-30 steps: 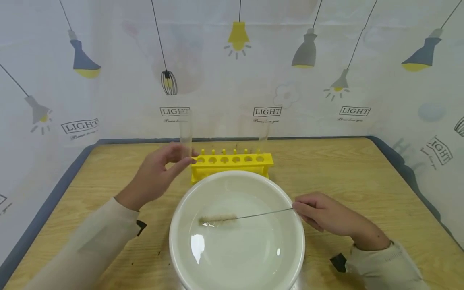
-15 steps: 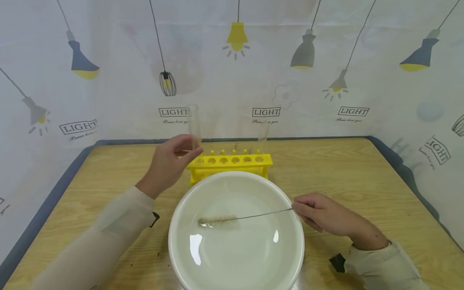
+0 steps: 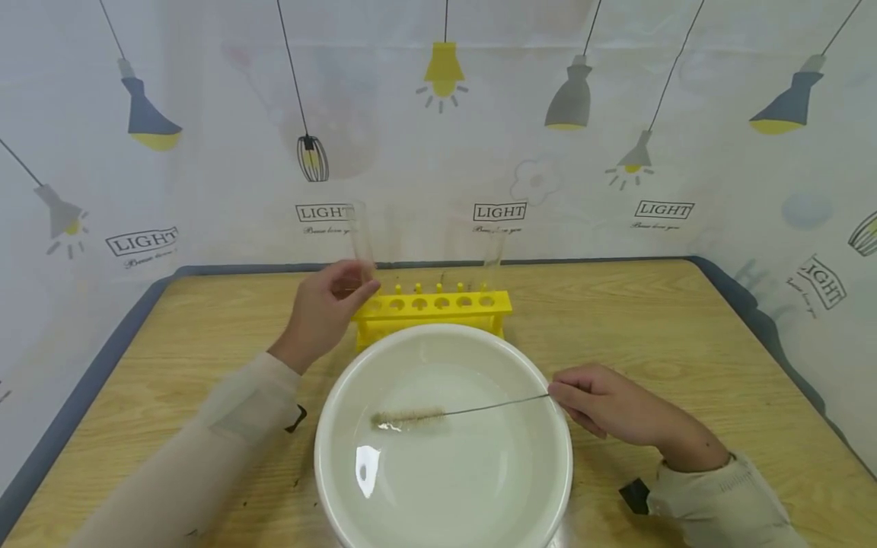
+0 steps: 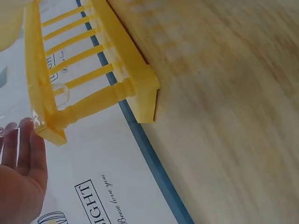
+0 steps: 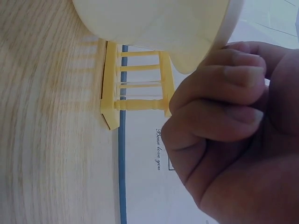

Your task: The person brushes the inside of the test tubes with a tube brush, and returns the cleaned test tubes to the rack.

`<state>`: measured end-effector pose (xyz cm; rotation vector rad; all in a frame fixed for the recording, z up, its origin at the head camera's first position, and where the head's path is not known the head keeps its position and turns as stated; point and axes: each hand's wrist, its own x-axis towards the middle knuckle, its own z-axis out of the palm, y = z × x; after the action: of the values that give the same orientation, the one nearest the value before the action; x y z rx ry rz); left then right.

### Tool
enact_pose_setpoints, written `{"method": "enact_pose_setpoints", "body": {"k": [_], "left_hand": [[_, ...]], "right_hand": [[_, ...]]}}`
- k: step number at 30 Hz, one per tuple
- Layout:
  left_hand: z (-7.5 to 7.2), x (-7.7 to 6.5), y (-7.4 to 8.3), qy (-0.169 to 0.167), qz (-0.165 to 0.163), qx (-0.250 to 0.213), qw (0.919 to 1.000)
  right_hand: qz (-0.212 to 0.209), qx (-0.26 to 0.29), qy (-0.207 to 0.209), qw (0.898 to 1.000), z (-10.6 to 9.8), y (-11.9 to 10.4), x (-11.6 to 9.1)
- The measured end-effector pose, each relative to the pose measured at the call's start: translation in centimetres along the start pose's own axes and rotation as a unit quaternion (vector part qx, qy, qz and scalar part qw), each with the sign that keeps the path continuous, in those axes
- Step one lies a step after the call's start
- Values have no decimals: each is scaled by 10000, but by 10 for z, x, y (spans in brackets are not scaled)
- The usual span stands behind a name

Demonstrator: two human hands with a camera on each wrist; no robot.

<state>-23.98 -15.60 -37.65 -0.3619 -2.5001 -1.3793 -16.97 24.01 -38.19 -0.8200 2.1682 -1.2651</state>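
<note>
At the left end of the yellow test tube rack (image 3: 430,306), my left hand (image 3: 322,304) pinches a clear test tube (image 3: 361,236) between thumb and fingers. The tube leans slightly left, and its rounded bottom shows below the rack's top plate in the left wrist view, close to the end post. My right hand (image 3: 610,399) pinches the wire handle of a test tube brush (image 3: 409,416) at the right rim of a white basin (image 3: 329,449). The brush's bristles lie in the water there. In the right wrist view, the fingers (image 5: 210,105) are curled beside the basin's wall.
A second clear test tube (image 3: 493,259) stands in the rack's right end hole. The basin sits directly in front of the rack on the wooden table (image 3: 658,320). A printed sheet (image 3: 411,152) rises behind the table's back edge.
My left hand has moved right with the test tube, from beside the rack to its left end hole, and the tube has sunk into it. The right hand and brush stay nearly still.
</note>
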Motion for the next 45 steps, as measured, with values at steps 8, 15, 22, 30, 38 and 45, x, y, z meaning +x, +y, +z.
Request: {"method": "enact_pose_setpoints", "body": {"k": [8,15,22,30,38,45], "left_hand": [[4,-2,-10,-117,-355,411,9985],[6,-6,-17,-137,-220,494,9984],[8,-8,-18,-167,-143,445,9988],[12,-8,-22,-266,-97,497,9984],[10,-11,-19,-423,-282,543,9972],[3,-9,-12,-363,-344,645,9967]], "right_hand": [[54,28,7,10000,1,-2,1],[68,43,14,10000,1,0,1],[159,17,68,9998,1,-1,0],[197,43,71,9998,1,0,0],[154,-20,108,9998,1,2,1],[229,-5,105,9997,1,1,1]]}}
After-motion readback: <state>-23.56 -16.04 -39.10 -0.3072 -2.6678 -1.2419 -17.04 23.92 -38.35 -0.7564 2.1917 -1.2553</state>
